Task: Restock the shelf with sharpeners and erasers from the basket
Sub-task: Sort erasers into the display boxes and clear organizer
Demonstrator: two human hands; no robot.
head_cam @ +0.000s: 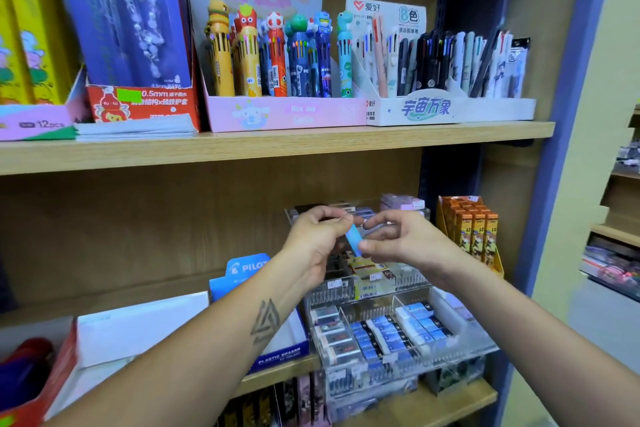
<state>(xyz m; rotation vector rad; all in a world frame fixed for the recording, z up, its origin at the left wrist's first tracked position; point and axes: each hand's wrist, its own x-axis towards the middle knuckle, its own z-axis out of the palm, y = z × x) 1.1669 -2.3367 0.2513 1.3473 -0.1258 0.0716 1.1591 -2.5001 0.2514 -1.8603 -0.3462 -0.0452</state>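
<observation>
Both hands meet in front of the middle shelf (277, 146), above the clear tiered organizer (398, 333) with erasers. The left hand (313, 236) and the right hand (398, 239) both pinch one small blue eraser (354, 239), held tilted between their fingertips.

The little eraser (354, 239) held between the hands is light blue. The left arm (265, 321) has a dark triangle tattoo made of lines. The shelf (277, 146) is pale brown wood. Up top, a pink box (287, 114) holds pens (277, 55) in bright colours — yellow, red, orange, blue and teal. Next to it is a white box (450, 111) with teal letters, full of black and white pens. Lower down, the clear tray (398, 333) has blue-and-white erasers — and the small boxes (476, 225) on the right are orange.
</observation>
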